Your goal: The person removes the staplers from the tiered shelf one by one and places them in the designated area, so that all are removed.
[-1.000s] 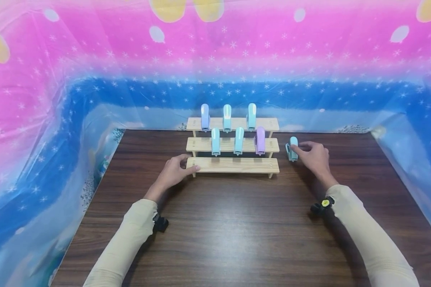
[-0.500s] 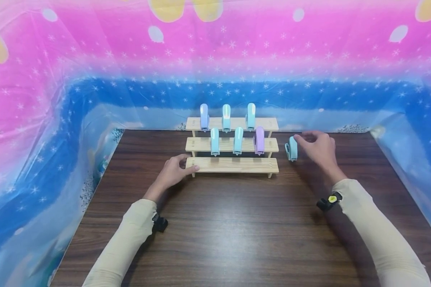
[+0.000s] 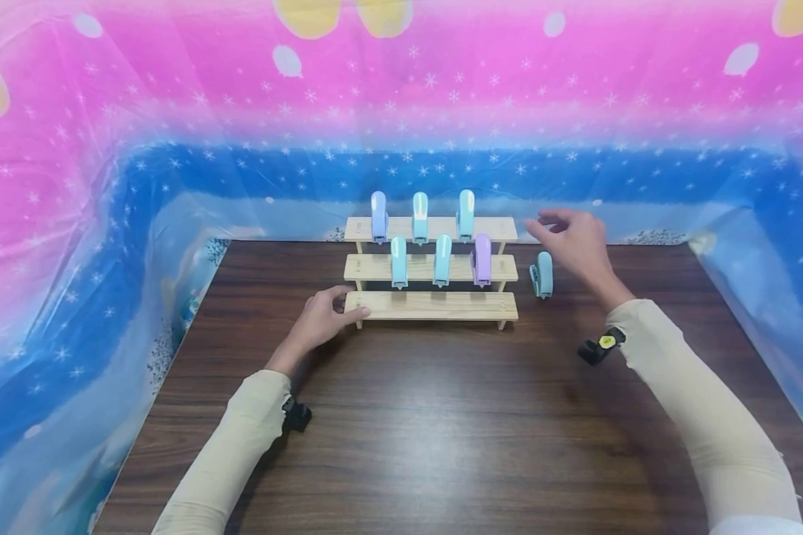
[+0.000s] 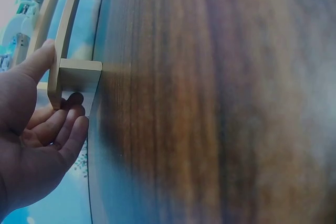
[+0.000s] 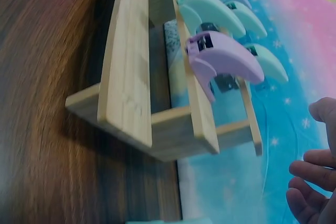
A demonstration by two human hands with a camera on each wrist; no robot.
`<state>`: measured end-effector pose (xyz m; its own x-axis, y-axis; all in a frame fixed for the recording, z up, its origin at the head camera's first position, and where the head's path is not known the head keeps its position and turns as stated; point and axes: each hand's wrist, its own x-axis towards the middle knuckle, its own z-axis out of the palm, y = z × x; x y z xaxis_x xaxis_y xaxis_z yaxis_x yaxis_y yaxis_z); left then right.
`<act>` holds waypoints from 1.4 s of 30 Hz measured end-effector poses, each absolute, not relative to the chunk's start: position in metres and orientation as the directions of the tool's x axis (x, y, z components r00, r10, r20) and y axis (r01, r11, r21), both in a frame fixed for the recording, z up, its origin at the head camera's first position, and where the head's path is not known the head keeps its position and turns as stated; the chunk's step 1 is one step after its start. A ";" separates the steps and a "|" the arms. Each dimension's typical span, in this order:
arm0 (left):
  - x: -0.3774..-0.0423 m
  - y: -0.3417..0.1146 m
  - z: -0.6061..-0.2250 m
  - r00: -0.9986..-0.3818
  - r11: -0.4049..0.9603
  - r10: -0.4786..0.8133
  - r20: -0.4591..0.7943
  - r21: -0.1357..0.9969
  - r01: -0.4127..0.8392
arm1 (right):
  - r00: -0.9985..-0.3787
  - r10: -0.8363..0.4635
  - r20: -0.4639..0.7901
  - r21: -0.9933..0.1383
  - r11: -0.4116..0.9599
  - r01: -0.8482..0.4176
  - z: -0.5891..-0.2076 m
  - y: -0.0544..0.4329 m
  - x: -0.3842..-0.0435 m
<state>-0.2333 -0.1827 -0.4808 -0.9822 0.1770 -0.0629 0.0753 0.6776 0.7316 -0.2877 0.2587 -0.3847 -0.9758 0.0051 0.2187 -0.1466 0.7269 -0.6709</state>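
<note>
My left hand (image 3: 317, 321) grips the left end of the lowest step of a three-tier wooden display rack (image 3: 435, 306). Its thumb lies on top of the board, and the left wrist view shows the fingers curled below. The right hand (image 3: 572, 241) hovers beyond the rack's right end, thumb and fingers apart, holding nothing. Nearest to it, a teal stapler (image 3: 542, 275) stands on the table. On the top tier are a blue stapler (image 3: 378, 217) and two teal ones; the middle tier bears two teal staplers and a purple stapler (image 3: 482, 260).
The rack stands near the back of a dark wood-grain table (image 3: 415, 431). A pink and blue patterned cloth (image 3: 241, 163) hangs behind and along the sides. A black wrist camera (image 3: 602, 345) is strapped to the right wrist, another to the left.
My right hand has let go of the teal stapler beside the rack and moved up, then left towards the top tier. The left hand keeps its hold on the rack.
</note>
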 end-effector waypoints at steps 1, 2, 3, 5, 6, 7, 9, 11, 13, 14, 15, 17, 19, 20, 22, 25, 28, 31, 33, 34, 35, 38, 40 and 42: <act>-0.233 -0.183 -0.481 -0.982 0.677 0.176 -0.064 0.733 0.074 | -0.975 0.001 0.223 -0.675 0.722 -0.153 -0.384 0.255 -0.289; -0.233 -0.183 -0.481 -0.982 0.675 0.175 -0.065 0.734 0.072 | -0.974 -0.006 0.226 -0.676 0.719 -0.161 -0.383 0.251 -0.290; -0.233 -0.183 -0.480 -0.983 0.675 0.173 -0.067 0.735 0.069 | -0.972 -0.013 0.235 -0.679 0.714 -0.173 -0.383 0.247 -0.291; -0.233 -0.183 -0.480 -0.982 0.670 0.174 -0.069 0.739 0.066 | -0.966 -0.028 0.258 -0.680 0.705 -0.202 -0.383 0.239 -0.293; -0.233 -0.182 -0.480 -0.982 0.668 0.174 -0.070 0.742 0.065 | -0.962 -0.036 0.270 -0.679 0.702 -0.217 -0.383 0.236 -0.293; -0.232 -0.182 -0.480 -0.982 0.665 0.175 -0.070 0.744 0.066 | -0.959 -0.048 0.278 -0.679 0.697 -0.232 -0.384 0.232 -0.294; -0.231 -0.182 -0.480 -0.982 0.661 0.178 -0.067 0.748 0.069 | -0.953 -0.067 0.295 -0.678 0.688 -0.259 -0.384 0.224 -0.296; -0.231 -0.182 -0.480 -0.982 0.655 0.179 -0.065 0.752 0.070 | -0.951 -0.084 0.298 -0.681 0.679 -0.273 -0.385 0.217 -0.299; -0.231 -0.182 -0.480 -0.982 0.650 0.178 -0.067 0.757 0.067 | -0.951 -0.094 0.296 -0.686 0.672 -0.280 -0.386 0.211 -0.301; -0.231 -0.182 -0.480 -0.982 0.650 0.177 -0.067 0.757 0.065 | -0.952 -0.094 0.293 -0.690 0.668 -0.279 -0.387 0.208 -0.302; -0.232 -0.182 -0.481 -0.982 0.648 0.177 -0.068 0.759 0.064 | -0.952 -0.097 0.289 -0.698 0.660 -0.279 -0.388 0.205 -0.303; -0.232 -0.182 -0.481 -0.981 0.647 0.179 -0.068 0.760 0.065 | -0.955 -0.094 0.282 -0.713 0.645 -0.275 -0.389 0.200 -0.305; -0.232 -0.182 -0.481 -0.981 0.647 0.181 -0.067 0.760 0.067 | -0.955 -0.094 0.280 -0.726 0.631 -0.275 -0.390 0.194 -0.307; -0.232 -0.182 -0.481 -0.981 0.648 0.180 -0.067 0.759 0.068 | -0.958 -0.092 0.273 -0.734 0.623 -0.269 -0.390 0.191 -0.308; -0.232 -0.182 -0.481 -0.982 0.649 0.178 -0.066 0.758 0.067 | -0.962 -0.086 0.258 -0.748 0.613 -0.255 -0.390 0.185 -0.309; -0.232 -0.182 -0.481 -0.982 0.652 0.177 -0.066 0.755 0.066 | -0.968 -0.066 0.242 -0.759 0.609 -0.231 -0.392 0.177 -0.311; -0.232 -0.182 -0.481 -0.982 0.653 0.175 -0.068 0.754 0.064 | -0.969 -0.052 0.241 -0.754 0.618 -0.221 -0.394 0.171 -0.314; -0.232 -0.182 -0.482 -0.982 0.650 0.175 -0.070 0.757 0.062 | -0.973 -0.048 0.227 -0.751 0.628 -0.206 -0.395 0.167 -0.316; -0.232 -0.182 -0.482 -0.982 0.648 0.176 -0.072 0.759 0.061 | -0.977 -0.046 0.209 -0.752 0.631 -0.191 -0.396 0.165 -0.316; -0.232 -0.182 -0.482 -0.982 0.646 0.177 -0.071 0.760 0.061 | -0.979 -0.045 0.201 -0.751 0.635 -0.183 -0.396 0.164 -0.317; -0.232 -0.182 -0.482 -0.982 0.648 0.176 -0.071 0.759 0.061 | -0.980 -0.043 0.194 -0.749 0.638 -0.176 -0.396 0.163 -0.317; -0.232 -0.182 -0.482 -0.983 0.652 0.174 -0.066 0.756 0.065 | -0.982 -0.036 0.187 -0.742 0.650 -0.166 -0.396 0.162 -0.317; -0.232 -0.183 -0.483 -0.983 0.654 0.174 -0.061 0.753 0.069 | -0.982 -0.033 0.187 -0.737 0.656 -0.163 -0.396 0.161 -0.318; -0.233 -0.183 -0.483 -0.983 0.653 0.176 -0.057 0.754 0.073 | -0.981 -0.028 0.190 -0.734 0.660 -0.161 -0.396 0.161 -0.318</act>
<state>-0.2325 -0.1826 -0.4828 -0.9828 0.1759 -0.0567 0.0733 0.6527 0.7541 -0.3182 0.1609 -0.3964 -0.9815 -0.0283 0.1895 -0.1608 0.6599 -0.7339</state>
